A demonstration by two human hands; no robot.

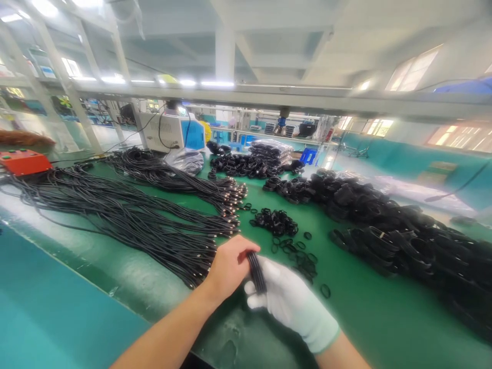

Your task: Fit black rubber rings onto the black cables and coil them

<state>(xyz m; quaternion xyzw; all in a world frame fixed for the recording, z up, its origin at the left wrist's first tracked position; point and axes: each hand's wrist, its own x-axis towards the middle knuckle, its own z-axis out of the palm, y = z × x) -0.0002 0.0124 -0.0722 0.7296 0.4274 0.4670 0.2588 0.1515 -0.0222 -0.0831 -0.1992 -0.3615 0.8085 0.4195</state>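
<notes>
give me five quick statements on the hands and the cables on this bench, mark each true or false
1. The right hand wears a white glove. True.
2. The left hand is gloved too. False: it is bare.
3. Both hands hold a coiled black cable bundle between them. True.
4. The loose black rings lie left of the long cables. False: they lie to their right, on the green mat.
5. The red box sits at the bench's far right. False: it is at the far left.
</notes>
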